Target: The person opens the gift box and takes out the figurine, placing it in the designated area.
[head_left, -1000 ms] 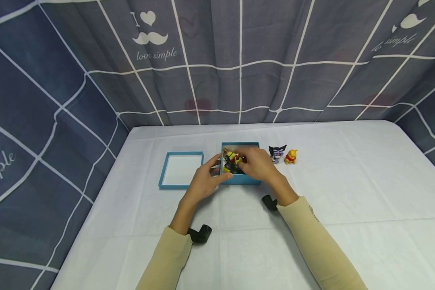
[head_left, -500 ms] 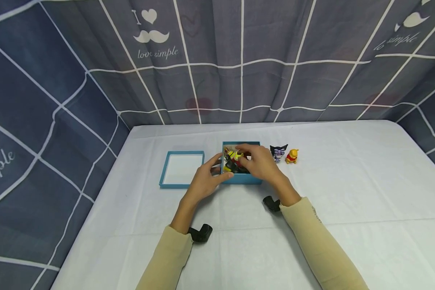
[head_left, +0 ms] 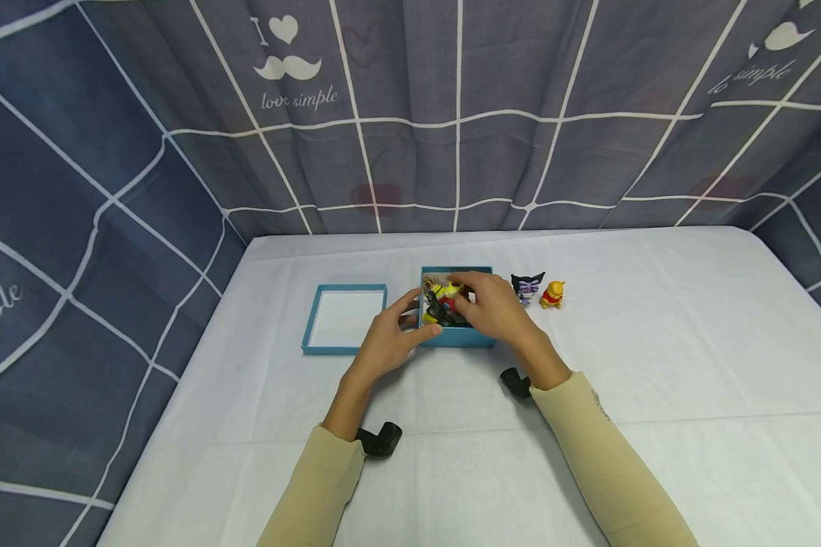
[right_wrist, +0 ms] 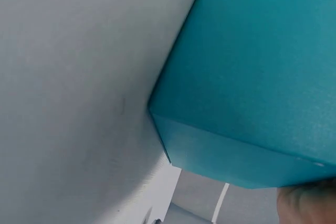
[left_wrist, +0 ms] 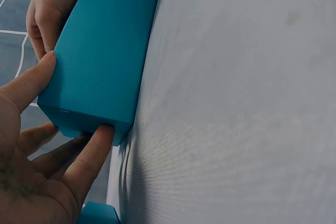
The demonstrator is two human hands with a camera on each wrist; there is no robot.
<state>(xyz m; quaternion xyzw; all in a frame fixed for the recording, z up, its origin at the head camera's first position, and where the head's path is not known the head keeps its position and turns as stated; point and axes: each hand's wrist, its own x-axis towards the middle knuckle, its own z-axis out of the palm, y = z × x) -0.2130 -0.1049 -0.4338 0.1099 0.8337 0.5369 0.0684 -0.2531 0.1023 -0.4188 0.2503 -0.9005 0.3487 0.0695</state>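
Note:
An open teal box (head_left: 458, 338) holds several small figurines in yellow, red and black. My left hand (head_left: 390, 334) grips its left front corner, thumb at the front rim and fingers along the left side; the left wrist view shows those fingers (left_wrist: 92, 158) against the teal wall. From the right, my right hand (head_left: 491, 305) reaches over the rim, its fingertips pinching a yellow-and-red figurine (head_left: 447, 301) that lies among the others. The hand hides part of this figurine. In the right wrist view the box's outer walls (right_wrist: 252, 66) fill much of the picture.
The box's teal-rimmed lid (head_left: 307, 323) lies left of it, white inside upward. Two figurines stand right of the box: a black-eared purple-and-white one (head_left: 525, 289) and a yellow bear in red (head_left: 552, 295). A grey grid-patterned curtain (head_left: 410, 167) hangs behind the white-covered table (head_left: 657, 342).
The right fingers have shifted slightly inside the box, and more of the red on the pinched figurine shows now. The left hand stays at the box's corner.

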